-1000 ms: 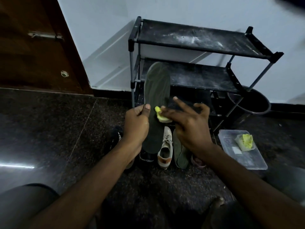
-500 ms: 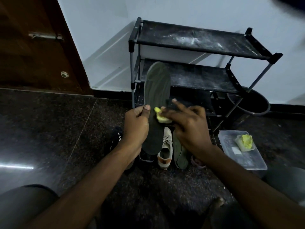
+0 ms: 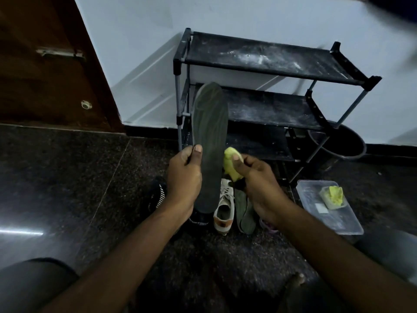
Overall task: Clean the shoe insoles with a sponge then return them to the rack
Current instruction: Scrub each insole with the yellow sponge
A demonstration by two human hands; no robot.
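Note:
My left hand (image 3: 184,177) grips a long dark grey insole (image 3: 209,141) by its left edge and holds it upright in front of the black shoe rack (image 3: 266,64). My right hand (image 3: 259,184) holds a yellow sponge (image 3: 230,163) just off the insole's right edge, thumb on top of it. A second greenish insole (image 3: 244,211) lies on the floor below my right hand, partly hidden by it.
A white sneaker (image 3: 224,211) and a dark striped shoe (image 3: 158,195) stand on the dark floor below the insole. A clear plastic box (image 3: 327,220) with another yellow sponge (image 3: 335,196) sits at the right. A dark bucket (image 3: 343,141) stands behind the rack; a wooden door (image 3: 45,64) is at the left.
My right hand has slid off the insole's face to its right edge and curled its fingers round the sponge. The left hand and insole have stayed put.

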